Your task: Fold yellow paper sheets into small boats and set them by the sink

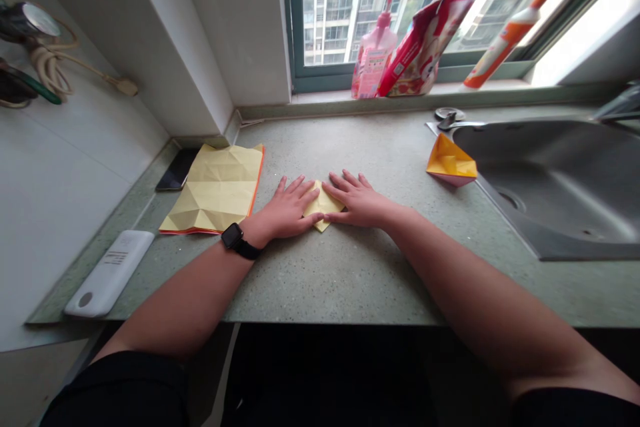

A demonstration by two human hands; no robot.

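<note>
A small folded piece of yellow paper, pointed at its near end, lies flat on the counter between my hands. My left hand, with a black watch on its wrist, rests on the paper's left side, fingers spread. On the right side of the paper lies my right hand, its fingers also stretched out and apart. Both thumbs press near the paper's lower point and almost meet. Parts of the paper are hidden under the fingers.
Creased yellow sheets with orange beneath partly cover a dark phone. A white power bank lies front left. A folded yellow-orange paper box stands by the sink. A pink pump bottle, a red bag and an orange-white bottle line the sill.
</note>
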